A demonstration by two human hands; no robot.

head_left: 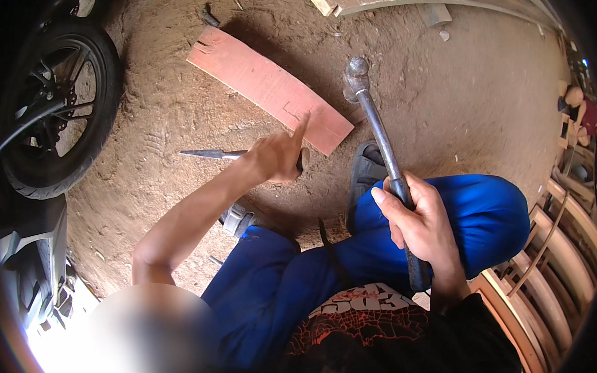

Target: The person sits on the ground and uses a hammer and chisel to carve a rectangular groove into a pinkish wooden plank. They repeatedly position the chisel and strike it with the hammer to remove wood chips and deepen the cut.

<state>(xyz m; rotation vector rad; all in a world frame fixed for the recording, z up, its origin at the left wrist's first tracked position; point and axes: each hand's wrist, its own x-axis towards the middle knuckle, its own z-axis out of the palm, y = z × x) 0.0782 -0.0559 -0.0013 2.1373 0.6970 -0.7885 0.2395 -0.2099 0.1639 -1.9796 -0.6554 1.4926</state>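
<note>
My left hand (281, 154) has its index finger stretched over a curved pink board (255, 76) on the dirt ground, the other fingers curled around the handle of a pointed metal tool (205, 153), seemingly a chisel or file, whose blade points left. My right hand (411, 215) grips the dark handle of a long hammer (375, 124); its round metal head is up beside the board's right half. The pink board has dark marks near my index finger. My knees in blue trousers and sandalled feet are below the board.
A motorbike wheel (66, 109) and bodywork stand at left. A pale wooden frame (397, 0) lies along the top edge. Curved wooden pieces (558, 276) are stacked at lower right. Another person (585, 117) is at the far right edge among wood. A small stone (444, 35) lies on the ground.
</note>
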